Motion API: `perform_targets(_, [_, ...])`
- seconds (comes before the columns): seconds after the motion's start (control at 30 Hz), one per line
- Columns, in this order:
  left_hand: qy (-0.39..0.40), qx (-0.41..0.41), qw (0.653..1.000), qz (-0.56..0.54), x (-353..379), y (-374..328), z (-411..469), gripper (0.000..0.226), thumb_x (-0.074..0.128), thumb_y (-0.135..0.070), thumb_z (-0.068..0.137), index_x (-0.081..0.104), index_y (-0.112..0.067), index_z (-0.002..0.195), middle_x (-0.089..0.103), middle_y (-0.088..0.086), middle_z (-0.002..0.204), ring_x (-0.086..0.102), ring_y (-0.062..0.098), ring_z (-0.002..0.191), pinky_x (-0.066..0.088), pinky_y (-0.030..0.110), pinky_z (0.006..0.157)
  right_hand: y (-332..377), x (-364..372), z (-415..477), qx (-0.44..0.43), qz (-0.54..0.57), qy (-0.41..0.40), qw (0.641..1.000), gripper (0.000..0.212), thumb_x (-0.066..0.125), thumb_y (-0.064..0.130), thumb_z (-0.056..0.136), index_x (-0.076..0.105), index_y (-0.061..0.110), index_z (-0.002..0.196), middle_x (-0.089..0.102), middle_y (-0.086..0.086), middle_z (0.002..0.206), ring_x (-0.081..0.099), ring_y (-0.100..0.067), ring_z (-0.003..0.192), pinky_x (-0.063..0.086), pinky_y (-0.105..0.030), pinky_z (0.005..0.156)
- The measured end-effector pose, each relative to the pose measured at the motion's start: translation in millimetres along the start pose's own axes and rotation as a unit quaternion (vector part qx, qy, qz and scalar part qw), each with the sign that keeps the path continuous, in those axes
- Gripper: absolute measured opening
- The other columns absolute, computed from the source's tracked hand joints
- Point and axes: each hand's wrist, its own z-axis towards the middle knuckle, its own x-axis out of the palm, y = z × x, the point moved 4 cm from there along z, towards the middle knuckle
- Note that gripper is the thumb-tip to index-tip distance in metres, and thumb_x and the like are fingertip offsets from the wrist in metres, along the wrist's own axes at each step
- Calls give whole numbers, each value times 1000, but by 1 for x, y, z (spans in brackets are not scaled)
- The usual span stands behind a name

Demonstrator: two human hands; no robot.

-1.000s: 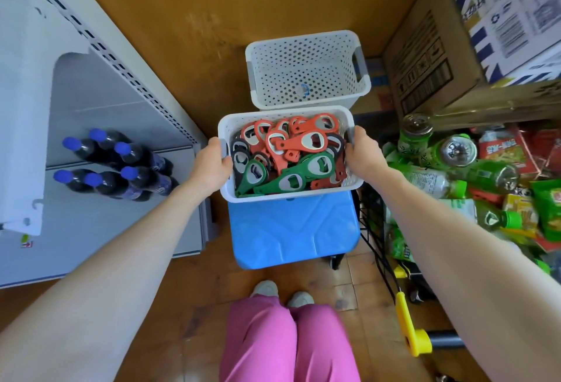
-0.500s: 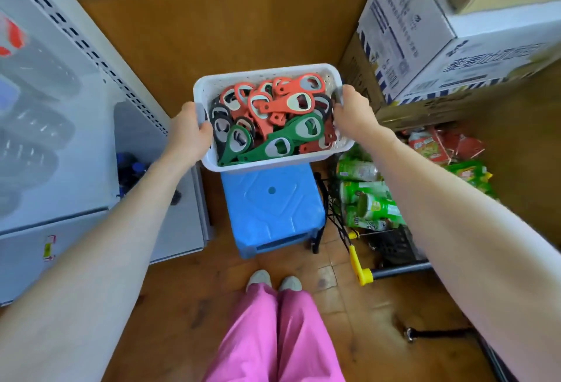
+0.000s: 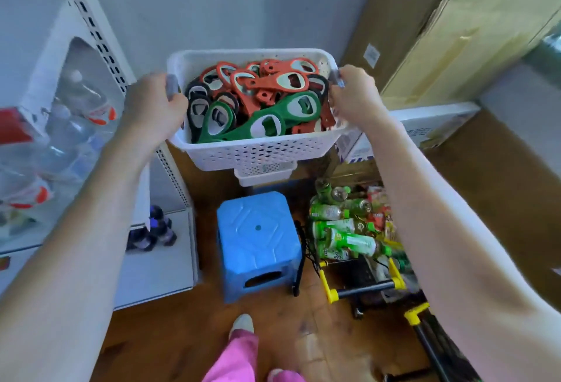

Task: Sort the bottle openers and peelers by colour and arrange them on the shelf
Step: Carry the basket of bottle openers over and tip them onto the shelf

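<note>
I hold a white perforated basket (image 3: pixel 258 151) up in the air in front of me. My left hand (image 3: pixel 153 108) grips its left handle and my right hand (image 3: pixel 353 95) grips its right handle. Inside lie several bottle openers: red ones (image 3: pixel 273 84) on top and at the back, green ones (image 3: pixel 267 125) at the front, black ones (image 3: pixel 197 102) along the left side. The white shelf unit (image 3: pixel 100 35) stands to my left, with clear bottles on its upper level.
Directly below the basket are a blue plastic stool (image 3: pixel 258 236) and a second white basket (image 3: pixel 264 173). A trolley with green bottles (image 3: pixel 343 230) stands at the right. Cardboard boxes (image 3: pixel 455 35) are stacked at the upper right. Dark bottles (image 3: pixel 154 230) sit on the low shelf.
Both hands have lifted the basket of openers off the blue stool and raised it well above it. The view has risen with it.
</note>
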Motion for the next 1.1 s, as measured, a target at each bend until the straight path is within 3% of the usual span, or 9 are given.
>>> perform_targets(0.13, [-38,11,999,-7,-49,-16,-25,18,43,-11,77,56,1,79,54,19,75,57,34,74,46,38,64,34,-34,-24,-54,0,7,999,24,42,11,92,55,0,109,58,-12,100,50,-23,83,34,-23,68])
perform_targets(0.23, [-49,3,999,-6,-83,-16,-50,29,36,-22,69,58,-3,74,62,24,86,61,38,78,52,43,73,54,-54,-47,-88,-3,18,996,23,43,14,95,55,3,111,56,-8,95,48,-21,79,33,-20,56])
perform_targets(0.4, [-89,-35,995,22,-133,-14,-96,34,40,-21,77,60,7,80,63,29,81,62,38,79,51,45,74,84,-66,-84,-136,16,50,989,31,43,11,94,54,-4,119,61,-21,109,61,-34,96,50,-34,81])
perform_targets(0.53, [-144,-66,986,58,-181,-5,-140,32,43,-15,89,60,12,88,62,31,91,53,31,73,45,40,67,118,-68,-120,-196,25,94,976,32,44,10,95,52,-10,119,62,-28,108,57,-29,78,46,-35,67])
perform_targets(0.63, [-169,-98,977,85,-214,7,-170,29,46,-13,88,60,12,89,60,28,85,48,28,72,39,35,62,147,-63,-143,-233,28,119,965,31,43,7,94,52,-12,117,62,-29,107,63,-37,89,51,-43,74])
perform_targets(0.77, [-190,-138,966,108,-259,34,-208,25,49,-9,84,59,14,83,61,32,81,49,28,65,32,31,55,192,-45,-173,-275,31,162,947,27,43,6,94,52,-12,112,66,-26,99,57,-27,66,43,-25,46])
perform_targets(0.83, [-203,-156,960,113,-281,50,-226,24,49,-8,81,58,14,79,62,30,78,54,32,66,35,32,55,217,-32,-188,-295,38,178,938,26,43,4,93,53,-12,111,67,-25,95,61,-28,69,45,-28,49])
perform_targets(0.97, [-237,-189,945,121,-328,84,-265,19,50,-7,82,51,4,66,42,13,56,36,25,53,22,29,48,275,-1,-227,-339,49,189,920,27,43,3,92,54,-13,111,65,-27,98,64,-38,89,52,-42,72])
perform_targets(1.1, [-257,-217,934,118,-380,139,-305,23,49,-10,84,51,5,67,48,19,58,40,26,54,26,30,50,342,43,-273,-394,53,201,895,29,45,5,92,55,-14,111,62,-30,103,58,-35,82,43,-33,59])
